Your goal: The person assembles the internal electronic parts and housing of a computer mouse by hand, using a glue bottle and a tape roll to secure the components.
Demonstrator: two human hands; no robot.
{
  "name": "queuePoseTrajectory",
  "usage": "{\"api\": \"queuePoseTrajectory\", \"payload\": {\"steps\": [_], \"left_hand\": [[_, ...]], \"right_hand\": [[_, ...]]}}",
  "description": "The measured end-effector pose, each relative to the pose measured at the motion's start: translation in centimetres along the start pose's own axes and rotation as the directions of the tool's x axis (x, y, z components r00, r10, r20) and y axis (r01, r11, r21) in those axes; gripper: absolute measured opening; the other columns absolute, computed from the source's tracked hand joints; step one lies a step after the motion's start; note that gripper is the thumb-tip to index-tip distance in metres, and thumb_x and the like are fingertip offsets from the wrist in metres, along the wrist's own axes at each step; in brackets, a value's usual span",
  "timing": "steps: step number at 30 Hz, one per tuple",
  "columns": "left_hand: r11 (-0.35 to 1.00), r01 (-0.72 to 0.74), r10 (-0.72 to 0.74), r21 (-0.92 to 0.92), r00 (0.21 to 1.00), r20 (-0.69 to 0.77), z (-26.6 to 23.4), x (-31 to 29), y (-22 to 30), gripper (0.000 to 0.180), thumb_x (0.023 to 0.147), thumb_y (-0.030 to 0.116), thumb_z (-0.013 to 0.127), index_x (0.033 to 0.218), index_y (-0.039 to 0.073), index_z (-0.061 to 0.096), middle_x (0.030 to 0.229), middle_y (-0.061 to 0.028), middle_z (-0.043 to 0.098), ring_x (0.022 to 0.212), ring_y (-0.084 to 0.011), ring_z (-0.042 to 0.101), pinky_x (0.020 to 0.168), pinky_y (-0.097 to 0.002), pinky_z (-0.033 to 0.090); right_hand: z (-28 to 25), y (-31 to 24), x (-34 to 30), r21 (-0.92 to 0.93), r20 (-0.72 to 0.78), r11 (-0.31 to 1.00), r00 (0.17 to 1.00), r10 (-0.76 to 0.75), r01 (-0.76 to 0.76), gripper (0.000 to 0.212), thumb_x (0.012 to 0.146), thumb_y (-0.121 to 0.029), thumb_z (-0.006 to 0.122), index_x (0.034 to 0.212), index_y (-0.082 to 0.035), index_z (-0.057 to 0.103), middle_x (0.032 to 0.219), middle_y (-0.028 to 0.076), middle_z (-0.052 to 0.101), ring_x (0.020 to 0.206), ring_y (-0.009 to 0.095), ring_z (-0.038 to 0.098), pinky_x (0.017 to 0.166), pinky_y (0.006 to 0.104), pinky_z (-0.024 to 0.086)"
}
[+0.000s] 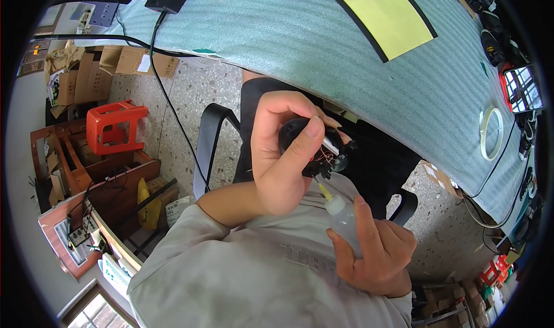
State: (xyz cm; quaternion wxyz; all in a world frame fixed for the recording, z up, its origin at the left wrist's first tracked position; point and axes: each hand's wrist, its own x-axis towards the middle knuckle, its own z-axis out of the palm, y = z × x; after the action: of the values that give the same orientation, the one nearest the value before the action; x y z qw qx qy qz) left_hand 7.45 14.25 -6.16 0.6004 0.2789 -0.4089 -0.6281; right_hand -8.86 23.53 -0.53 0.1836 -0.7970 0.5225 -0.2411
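My left hand (280,166) is closed around a small black device (293,130), held up over my lap just off the table's near edge. Thin copper-coloured wires and black inner parts show on the device's open side. My right hand (375,256), lower and to the right, grips a translucent squeeze bottle (345,219) with a white collar and a yellow-based needle tip (325,189). The needle points up at the underside of the device. Whether it touches the device, I cannot tell.
The table (277,45) wears a pale blue-green foam cover. On it lie a yellow sheet (386,16) with black borders, a tape roll (491,133) and a phone (524,88). A black cable (167,97) hangs at left, near a red stool (115,127) and a chair armrest (216,117).
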Motion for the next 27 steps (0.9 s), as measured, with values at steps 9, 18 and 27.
{"api": "queuePoseTrajectory", "payload": {"steps": [9,18,27], "left_hand": [[0.965,0.115,-0.107,-0.236,0.993,0.046,-0.2,-0.2,0.1,0.048,0.103,0.047,0.033,0.109,0.002,0.045,0.103,-0.0149,0.054,0.095,-0.0237,0.059,0.086,-0.0352,0.048],[0.956,0.071,-0.066,-0.285,0.997,0.027,-0.4,-0.2,-0.2,0.067,0.099,0.064,0.019,0.108,0.003,0.046,0.102,-0.0127,0.056,0.092,-0.0235,0.061,0.083,-0.0355,0.050],[0.857,0.224,-0.271,-0.464,0.962,-0.036,-0.6,0.5,-0.4,0.066,0.099,0.065,0.020,0.103,0.005,0.048,0.094,-0.0162,0.056,0.085,-0.0269,0.062,0.075,-0.0333,0.051]], "right_hand": [[0.0,0.1,0.6,0.034,-0.018,0.998,0.999,-0.050,0.050,0.052,0.072,-0.014,0.073,0.110,0.018,0.060,0.068,0.015,0.065,0.041,0.017,0.051,0.038,0.0260,0.039],[0.3,0.1,1.0,0.027,0.022,1.000,1.000,-0.012,0.011,0.052,0.073,-0.018,0.074,0.110,0.017,0.060,0.068,0.015,0.064,0.043,0.019,0.054,0.041,0.0273,0.041],[-0.5,1.1,0.6,0.159,-0.177,0.985,0.979,0.100,-0.072,0.055,0.070,-0.021,0.078,0.110,0.014,0.063,0.064,0.011,0.063,0.038,0.015,0.047,0.038,0.0253,0.039]]}}
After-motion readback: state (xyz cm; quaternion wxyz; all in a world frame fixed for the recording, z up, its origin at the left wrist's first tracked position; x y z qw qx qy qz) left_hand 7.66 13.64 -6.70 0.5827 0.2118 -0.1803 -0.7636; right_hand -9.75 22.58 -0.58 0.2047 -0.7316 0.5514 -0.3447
